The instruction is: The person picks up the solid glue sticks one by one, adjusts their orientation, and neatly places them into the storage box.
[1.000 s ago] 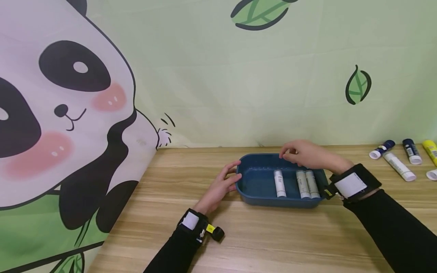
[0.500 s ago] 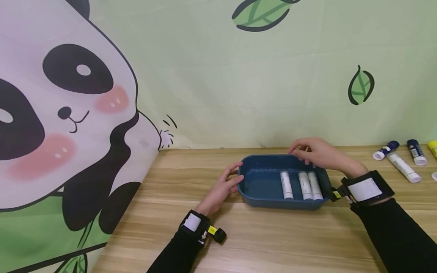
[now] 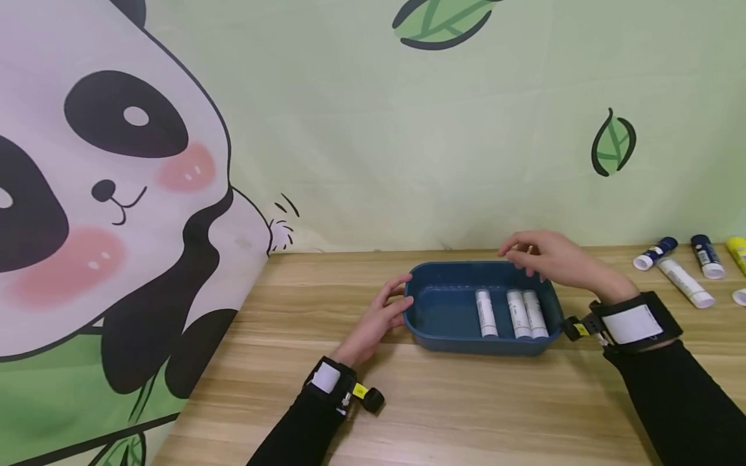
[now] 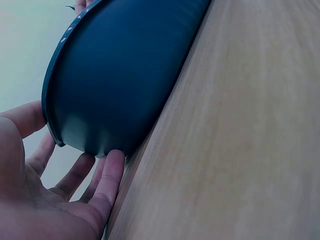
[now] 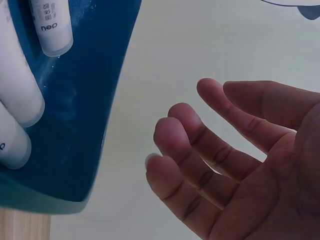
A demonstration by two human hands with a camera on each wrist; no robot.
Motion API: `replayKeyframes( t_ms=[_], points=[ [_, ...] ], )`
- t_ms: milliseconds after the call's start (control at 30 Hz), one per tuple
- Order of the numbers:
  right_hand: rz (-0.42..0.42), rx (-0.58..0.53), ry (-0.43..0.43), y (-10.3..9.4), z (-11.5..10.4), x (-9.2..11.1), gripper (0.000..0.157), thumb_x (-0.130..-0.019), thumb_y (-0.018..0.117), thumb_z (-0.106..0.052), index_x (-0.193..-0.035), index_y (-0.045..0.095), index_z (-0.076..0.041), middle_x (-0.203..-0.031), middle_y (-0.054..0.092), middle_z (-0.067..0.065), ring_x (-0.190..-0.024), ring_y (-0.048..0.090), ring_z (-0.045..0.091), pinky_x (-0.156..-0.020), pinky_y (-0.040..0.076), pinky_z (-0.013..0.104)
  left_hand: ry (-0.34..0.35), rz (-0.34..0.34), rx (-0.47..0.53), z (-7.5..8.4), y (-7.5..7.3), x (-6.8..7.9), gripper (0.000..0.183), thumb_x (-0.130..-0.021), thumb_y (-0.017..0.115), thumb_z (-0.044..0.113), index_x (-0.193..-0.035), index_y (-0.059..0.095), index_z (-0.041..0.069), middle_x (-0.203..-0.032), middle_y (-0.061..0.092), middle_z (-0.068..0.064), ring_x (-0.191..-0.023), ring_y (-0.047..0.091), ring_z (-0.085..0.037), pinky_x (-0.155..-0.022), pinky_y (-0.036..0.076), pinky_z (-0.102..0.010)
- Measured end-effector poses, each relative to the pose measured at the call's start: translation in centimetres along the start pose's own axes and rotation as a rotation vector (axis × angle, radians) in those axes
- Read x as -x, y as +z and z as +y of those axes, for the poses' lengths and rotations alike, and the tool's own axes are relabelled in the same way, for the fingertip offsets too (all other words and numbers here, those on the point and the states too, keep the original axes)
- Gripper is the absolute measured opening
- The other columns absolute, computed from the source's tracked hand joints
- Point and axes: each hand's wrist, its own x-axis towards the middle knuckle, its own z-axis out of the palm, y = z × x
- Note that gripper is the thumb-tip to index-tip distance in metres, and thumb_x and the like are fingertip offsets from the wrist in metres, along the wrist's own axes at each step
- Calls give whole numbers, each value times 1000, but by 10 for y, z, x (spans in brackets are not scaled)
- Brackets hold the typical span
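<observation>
While the dark blue tray (image 3: 443, 342) rests on the wood-grain tabletop (image 3: 466, 408), my left hand (image 3: 373, 321) grips its left end: one digit crosses the rim (image 4: 47, 82) and the other visible fingertips (image 4: 115, 159) bear against the outside of the end wall. My right hand (image 3: 550, 257) is positioned at the tray's rear right corner with its fingers loosely bent and unloaded; the right wrist view shows a gap between these fingers and the tray wall. Inside the tray, three white glue sticks lie lengthwise from front to rear. The separate white glue stick (image 3: 486, 314) is located right of centre; the paired white glue sticks (image 3: 526, 314) lie close side by side toward the right end. On the tabletop, well to the right of the tray, are two navy glue sticks (image 3: 708, 256) with white ends, a loose white glue stick (image 3: 686, 283) set diagonally and a yellow tube (image 3: 737, 252) cut off by the picture edge. Each of my wrists carries a black strap (image 3: 638, 321) over a black sleeve (image 3: 676, 388). A green backdrop (image 3: 495, 162) printed with a panda (image 3: 169, 123) stands behind the tabletop.
</observation>
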Motion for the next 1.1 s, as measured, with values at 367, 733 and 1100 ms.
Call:
replayKeyframes(
  t_ms=[367,733,1100],
  points=[
    [36,9,46,-22,5,3,22,-108,56,-13,-123,68,-2,-89,65,10,-73,59,22,-57,53,31,-6,4,-2,4,-5,2,51,-109,56,25,-158,43,22,-154,34,-16,-128,51,-30,-98,52,-34],
    [148,35,181,-71,37,37,33,-111,50,-20,-134,60,1,-101,64,12,-75,60,18,-62,54,29,-2,9,-1,8,-9,4,53,-108,59,25,-158,43,23,-155,33,-14,-130,49,-29,-98,51,-34],
    [270,115,313,-91,66,64,44,-112,43,-28,-135,57,7,-124,56,35,-83,61,22,-61,52,28,-3,1,-10,5,-10,5,53,-108,58,25,-159,42,22,-155,34,-14,-131,49,-30,-102,49,-38]
  ],
)
